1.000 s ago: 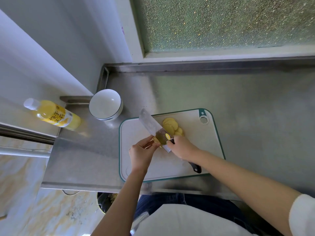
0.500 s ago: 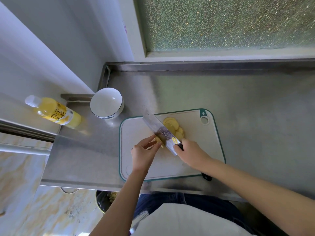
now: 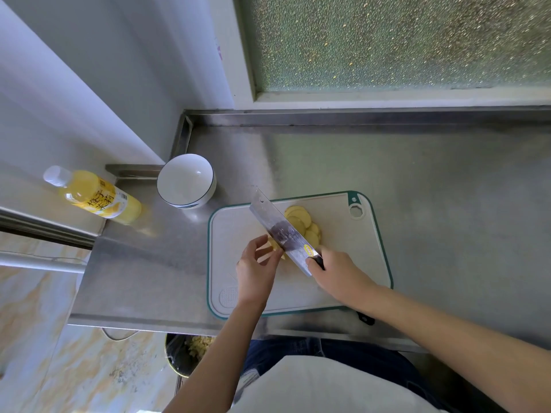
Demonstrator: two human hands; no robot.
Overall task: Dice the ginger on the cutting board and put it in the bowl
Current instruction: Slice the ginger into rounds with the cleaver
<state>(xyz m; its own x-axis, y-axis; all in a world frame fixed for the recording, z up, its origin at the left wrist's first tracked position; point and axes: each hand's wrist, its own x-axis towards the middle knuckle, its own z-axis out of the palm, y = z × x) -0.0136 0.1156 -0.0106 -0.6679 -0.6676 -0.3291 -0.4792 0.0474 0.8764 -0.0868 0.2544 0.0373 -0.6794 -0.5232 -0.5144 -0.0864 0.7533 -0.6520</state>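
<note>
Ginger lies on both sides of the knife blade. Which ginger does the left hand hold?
The small piece left of the cleaver, pinched by the left hand. The fanned round slices lie untouched on the cleaver's other side.

A brushed stainless-steel surface (image 3: 432, 189) fills this kitchen corner from the centre out to 3 o'clock. Its raised rear lip (image 3: 357, 114) runs beneath a pebbled, frosted window (image 3: 387, 40) at 1 o'clock. Greenish daylight filters through the glass and lays a soft sheen on the metal. A white sill (image 3: 387, 95) borders the pane. Pale, plain walls (image 3: 134, 70) close the corner from 9 to 11 o'clock, crossed by a dark metal rail (image 3: 44, 231) at 9 o'clock. Cream, marble-veined floor (image 3: 44, 353) shows at 8 o'clock.
</note>
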